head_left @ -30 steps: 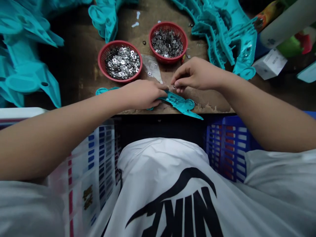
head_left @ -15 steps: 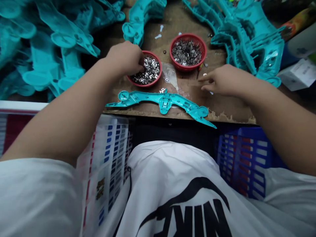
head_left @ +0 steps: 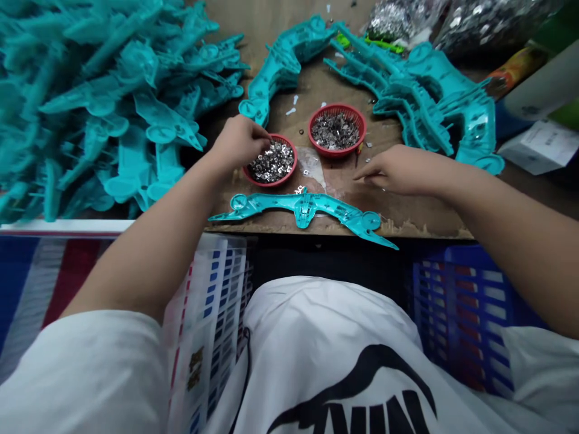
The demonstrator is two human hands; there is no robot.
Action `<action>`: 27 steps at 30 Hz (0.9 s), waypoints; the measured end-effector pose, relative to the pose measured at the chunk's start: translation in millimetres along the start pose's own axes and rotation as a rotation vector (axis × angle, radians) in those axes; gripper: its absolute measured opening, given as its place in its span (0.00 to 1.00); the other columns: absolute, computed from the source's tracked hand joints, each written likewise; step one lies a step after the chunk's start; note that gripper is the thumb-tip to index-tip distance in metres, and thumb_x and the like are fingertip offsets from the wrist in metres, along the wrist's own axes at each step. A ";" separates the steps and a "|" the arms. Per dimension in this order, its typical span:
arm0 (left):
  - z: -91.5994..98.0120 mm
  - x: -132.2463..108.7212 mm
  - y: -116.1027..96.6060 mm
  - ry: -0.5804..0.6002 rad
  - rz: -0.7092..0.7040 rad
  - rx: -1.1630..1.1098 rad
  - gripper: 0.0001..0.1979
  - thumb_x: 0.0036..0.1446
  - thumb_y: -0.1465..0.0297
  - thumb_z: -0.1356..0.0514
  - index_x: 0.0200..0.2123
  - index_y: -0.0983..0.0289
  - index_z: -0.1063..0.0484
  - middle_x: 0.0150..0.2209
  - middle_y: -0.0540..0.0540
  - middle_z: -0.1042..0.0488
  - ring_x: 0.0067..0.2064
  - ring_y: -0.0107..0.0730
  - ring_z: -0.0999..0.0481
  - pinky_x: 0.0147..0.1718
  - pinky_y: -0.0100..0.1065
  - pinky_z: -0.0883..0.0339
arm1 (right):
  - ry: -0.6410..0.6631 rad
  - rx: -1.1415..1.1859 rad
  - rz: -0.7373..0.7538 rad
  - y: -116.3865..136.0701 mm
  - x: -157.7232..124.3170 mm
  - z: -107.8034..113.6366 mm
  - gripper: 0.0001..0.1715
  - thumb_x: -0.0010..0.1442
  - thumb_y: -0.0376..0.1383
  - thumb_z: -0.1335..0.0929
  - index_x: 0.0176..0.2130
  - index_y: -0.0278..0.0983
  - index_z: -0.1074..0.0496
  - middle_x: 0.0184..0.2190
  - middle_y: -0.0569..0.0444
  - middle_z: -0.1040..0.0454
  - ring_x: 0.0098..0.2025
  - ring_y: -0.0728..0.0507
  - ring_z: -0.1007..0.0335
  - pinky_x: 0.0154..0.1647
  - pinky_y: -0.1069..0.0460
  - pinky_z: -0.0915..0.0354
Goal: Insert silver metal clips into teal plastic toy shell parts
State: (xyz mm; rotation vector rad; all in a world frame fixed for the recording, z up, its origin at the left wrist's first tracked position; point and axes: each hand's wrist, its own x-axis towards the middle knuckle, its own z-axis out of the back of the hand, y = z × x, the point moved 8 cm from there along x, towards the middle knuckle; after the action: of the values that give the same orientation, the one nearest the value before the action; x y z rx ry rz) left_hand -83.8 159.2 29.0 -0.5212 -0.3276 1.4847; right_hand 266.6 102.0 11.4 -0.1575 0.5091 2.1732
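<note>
My left hand [head_left: 240, 143] is over the left rim of a small red basket [head_left: 295, 164] heaped with shiny metal clips [head_left: 272, 163]. Its thumb and fingers are pinched together; whatever is between them is too small to make out. My right hand [head_left: 395, 170] hovers low over the table, right of the second red basket [head_left: 363, 123], with its index finger stretched out and nothing visible in it. Between me and the baskets lies a curved turquoise plastic part [head_left: 271, 201] along the table edge, touched by neither hand. Several loose metal clips [head_left: 299, 190] lie just behind it.
A big pile of turquoise parts [head_left: 104, 90] fills the left side. More turquoise parts [head_left: 407, 102] stand at the right, beside a white box [head_left: 540, 144]. Bags of metal pieces [head_left: 398, 21] are at the back. Below the table are a white crate [head_left: 217, 289] and a blue crate [head_left: 446, 289].
My left hand has drawn back from among the clips toward the basket's rim, fingers pinched. My right hand's fingers have come closer together. The camera view has tilted up, showing more of the table's back.
</note>
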 end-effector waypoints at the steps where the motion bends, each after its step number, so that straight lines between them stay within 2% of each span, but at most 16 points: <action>1: 0.6 -0.4 -1.6 -0.019 -0.002 -0.033 0.11 0.72 0.74 0.25 0.54 0.66 0.05 0.37 0.49 0.11 0.48 0.39 0.17 0.74 0.48 0.21 | -0.006 0.008 -0.004 2.8 -0.3 2.3 0.22 0.80 0.37 0.24 0.64 0.49 0.02 0.57 0.48 0.02 0.56 0.29 0.05 0.62 0.37 0.16; 4: -2.2 -5.3 -9.1 -0.036 0.016 -0.215 0.10 0.70 0.71 0.26 0.51 0.64 0.04 0.40 0.55 0.08 0.48 0.45 0.11 0.65 0.52 0.13 | -0.115 0.072 0.063 16.9 -1.8 13.6 0.18 0.79 0.38 0.22 0.60 0.48 0.01 0.56 0.48 0.02 0.55 0.30 0.05 0.60 0.39 0.15; 6: -7.8 -14.3 -20.1 -0.022 0.014 -0.378 0.10 0.69 0.68 0.24 0.50 0.63 0.04 0.44 0.59 0.06 0.47 0.48 0.08 0.58 0.53 0.08 | -0.264 0.159 0.149 30.6 -5.9 25.4 0.18 0.81 0.38 0.22 0.62 0.49 0.02 0.57 0.49 0.02 0.57 0.31 0.05 0.62 0.39 0.15; 9: -17.9 -38.9 -47.3 0.001 -0.050 -0.525 0.12 0.67 0.62 0.22 0.49 0.61 0.04 0.46 0.60 0.05 0.49 0.50 0.05 0.54 0.50 0.05 | -0.493 0.304 0.248 52.6 -17.4 40.7 0.23 0.82 0.37 0.24 0.68 0.50 0.05 0.61 0.50 0.03 0.62 0.32 0.06 0.68 0.38 0.15; 11: -24.0 -59.5 -67.3 0.023 -0.106 -0.548 0.14 0.67 0.58 0.22 0.49 0.60 0.04 0.45 0.59 0.06 0.49 0.50 0.05 0.52 0.48 0.05 | -0.602 0.371 0.271 65.3 -24.5 45.4 0.25 0.82 0.36 0.24 0.71 0.49 0.07 0.62 0.50 0.03 0.62 0.33 0.06 0.69 0.38 0.15; 13: -25.1 -76.3 -83.7 0.034 -0.167 -0.534 0.16 0.69 0.54 0.22 0.49 0.58 0.03 0.46 0.59 0.05 0.50 0.51 0.05 0.51 0.46 0.06 | -0.657 0.405 0.283 75.2 -28.9 45.8 0.25 0.83 0.37 0.24 0.73 0.49 0.08 0.61 0.49 0.04 0.61 0.33 0.06 0.68 0.38 0.15; 16: -14.2 -80.5 -92.3 0.024 -0.263 -0.352 0.15 0.73 0.54 0.26 0.50 0.56 0.03 0.49 0.59 0.04 0.51 0.52 0.05 0.55 0.47 0.08 | -0.664 0.405 0.312 82.4 -31.3 43.4 0.22 0.84 0.38 0.23 0.71 0.48 0.08 0.58 0.48 0.03 0.57 0.34 0.06 0.66 0.38 0.14; 18: -5.4 -66.5 -80.9 0.041 -0.276 -0.046 0.14 0.73 0.58 0.28 0.50 0.56 0.02 0.48 0.60 0.04 0.52 0.55 0.06 0.60 0.50 0.10 | -0.647 0.388 0.331 81.9 -31.5 43.3 0.18 0.84 0.40 0.23 0.67 0.47 0.07 0.58 0.47 0.04 0.57 0.34 0.07 0.66 0.37 0.14; 20: -0.7 -44.8 -53.0 0.109 -0.191 0.326 0.12 0.69 0.63 0.28 0.48 0.57 0.02 0.47 0.62 0.05 0.55 0.61 0.06 0.64 0.54 0.13 | -0.619 0.371 0.340 78.7 -30.8 44.8 0.15 0.84 0.41 0.23 0.62 0.47 0.05 0.58 0.46 0.03 0.58 0.32 0.07 0.67 0.36 0.14; 22: 0.6 -25.7 -22.5 0.190 -0.086 0.580 0.13 0.68 0.65 0.28 0.50 0.55 0.02 0.51 0.63 0.05 0.60 0.66 0.07 0.64 0.55 0.14 | -0.579 0.356 0.334 74.7 -29.7 46.6 0.14 0.85 0.42 0.24 0.59 0.48 0.04 0.58 0.47 0.03 0.58 0.31 0.06 0.67 0.35 0.15; 24: -3.3 -13.4 -7.2 0.218 -0.062 0.673 0.18 0.71 0.66 0.30 0.57 0.52 0.02 0.59 0.62 0.05 0.65 0.66 0.08 0.64 0.53 0.14 | -0.546 0.341 0.323 71.6 -29.3 48.2 0.15 0.85 0.43 0.25 0.57 0.49 0.04 0.56 0.47 0.03 0.57 0.30 0.06 0.66 0.35 0.15; 27: -19.4 -5.9 -4.7 0.243 -0.089 0.723 0.22 0.76 0.65 0.33 0.66 0.55 0.04 0.65 0.66 0.07 0.66 0.66 0.09 0.62 0.51 0.14 | -0.485 0.323 0.324 70.5 -29.6 47.4 0.15 0.85 0.45 0.25 0.56 0.50 0.03 0.55 0.47 0.03 0.55 0.30 0.04 0.65 0.35 0.14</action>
State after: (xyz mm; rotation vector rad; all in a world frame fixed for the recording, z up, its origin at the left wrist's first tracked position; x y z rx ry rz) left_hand -70.2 150.7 15.6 -0.0960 0.3699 1.3235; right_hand 232.3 62.0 84.4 0.6524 0.6219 2.2925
